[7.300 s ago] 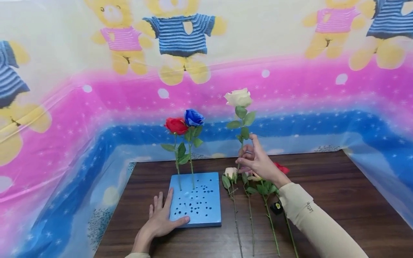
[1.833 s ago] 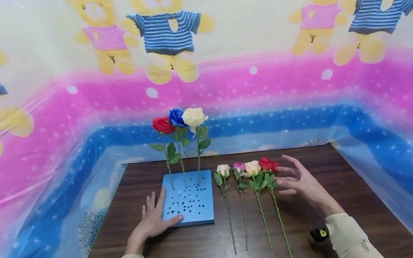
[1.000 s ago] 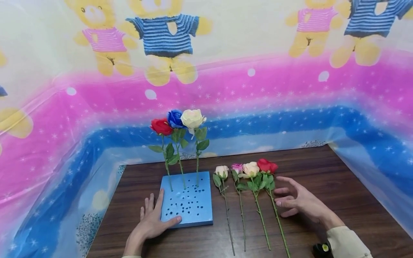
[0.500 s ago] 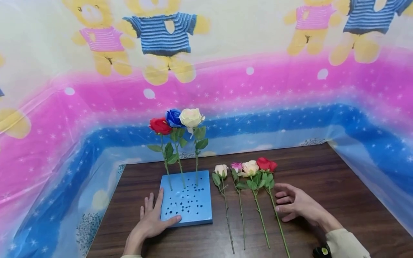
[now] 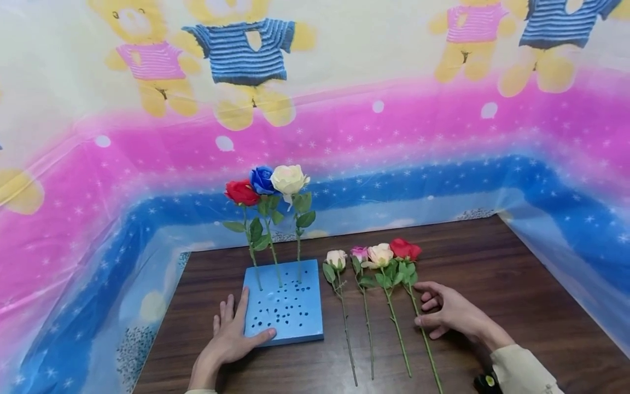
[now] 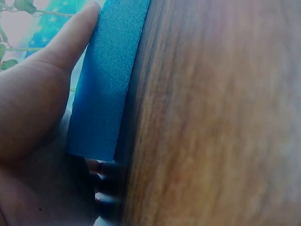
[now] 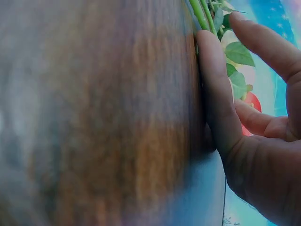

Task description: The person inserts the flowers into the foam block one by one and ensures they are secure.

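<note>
My left hand (image 5: 230, 331) rests against the left side of a light blue foam block (image 5: 310, 323) full of small holes. Its fingers are spread and its thumb lies over the front corner; the left wrist view shows the block's side (image 6: 106, 89) beside the palm. Upright in the block stand a red rose (image 5: 241, 193), a blue rose (image 5: 262, 180) and a white rose (image 5: 290, 179). My right hand (image 5: 455, 314) is at the stem of a lying red rose (image 5: 406, 249), thumb and forefinger parted, fingertips right beside the stem. Green stems (image 7: 198, 14) show past the thumb tip in the right wrist view.
Left of that red rose lie a peach rose (image 5: 380, 255), a pink rose (image 5: 360, 253) and a cream rose (image 5: 337, 259), stems toward me. The dark wooden table (image 5: 497, 262) is backed by a printed cloth (image 5: 374, 142) with bears.
The white rose, earlier held in my right hand, stands in the block. My right hand then moved right, came down and closed in on the lying red rose's stem. The left hand stays on the block.
</note>
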Demonstrator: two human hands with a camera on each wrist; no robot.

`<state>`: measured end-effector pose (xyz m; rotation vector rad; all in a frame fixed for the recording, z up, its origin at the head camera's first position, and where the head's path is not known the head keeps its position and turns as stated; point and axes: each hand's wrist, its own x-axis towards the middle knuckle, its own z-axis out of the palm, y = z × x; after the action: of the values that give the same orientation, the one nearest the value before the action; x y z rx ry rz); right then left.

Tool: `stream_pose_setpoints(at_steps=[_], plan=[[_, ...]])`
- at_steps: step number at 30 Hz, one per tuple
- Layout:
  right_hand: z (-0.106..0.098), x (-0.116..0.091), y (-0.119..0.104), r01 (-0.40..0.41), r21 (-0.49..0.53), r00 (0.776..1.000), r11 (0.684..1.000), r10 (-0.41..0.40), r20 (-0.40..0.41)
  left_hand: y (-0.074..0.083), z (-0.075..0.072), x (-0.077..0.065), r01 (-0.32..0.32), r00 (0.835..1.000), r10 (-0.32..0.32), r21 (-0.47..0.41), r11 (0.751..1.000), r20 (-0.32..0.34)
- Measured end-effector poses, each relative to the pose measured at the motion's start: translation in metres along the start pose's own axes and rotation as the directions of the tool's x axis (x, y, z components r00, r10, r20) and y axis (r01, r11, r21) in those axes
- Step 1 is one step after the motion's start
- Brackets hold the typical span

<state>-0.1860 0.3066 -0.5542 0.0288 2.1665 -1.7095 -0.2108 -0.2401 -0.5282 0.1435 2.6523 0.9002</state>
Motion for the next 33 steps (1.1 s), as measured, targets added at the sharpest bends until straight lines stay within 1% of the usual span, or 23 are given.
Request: stream_pose_setpoints(at_steps=[8, 14, 18, 21, 23, 29, 33], plan=[[0.002, 0.002, 0.0, 0.031, -0.08, 1.0, 0.996, -0.03, 0.007, -0.001, 0.0, 0.0, 0.001, 1.0, -0.001, 0.002, 1.0, 0.0], [0.008, 0.004, -0.006, 0.007, -0.134, 0.999, 0.991, -0.013, -0.044, 0.0, 0.0, 0.0, 0.0, 1.0, 0.0, 0.003, 1.0, -0.006], [0.009, 0.004, -0.012, 0.015, -0.159, 0.998, 0.987, -0.023, -0.05, 0.001, -0.001, 0.0, -0.006, 1.0, 0.006, 0.006, 1.0, -0.011], [0.008, 0.003, -0.013, 0.022, -0.162, 0.999, 0.986, -0.029, -0.039, 0.001, -0.001, 0.0, -0.008, 1.0, 0.008, 0.011, 1.0, -0.014], [0.008, 0.003, -0.014, 0.012, -0.156, 0.999, 0.988, -0.018, -0.041, 0.001, -0.001, 0.0, -0.008, 1.0, 0.009, 0.011, 1.0, -0.015], [0.008, 0.004, -0.015, -0.02, -0.097, 0.998, 0.995, 0.014, -0.068, 0.001, 0.0, -0.001, -0.007, 1.0, 0.007, 0.009, 1.0, -0.013], [0.007, 0.002, -0.016, -0.002, -0.067, 0.998, 0.998, -0.001, -0.056, 0.0, 0.001, -0.001, -0.005, 1.0, 0.005, 0.002, 1.0, -0.008]])
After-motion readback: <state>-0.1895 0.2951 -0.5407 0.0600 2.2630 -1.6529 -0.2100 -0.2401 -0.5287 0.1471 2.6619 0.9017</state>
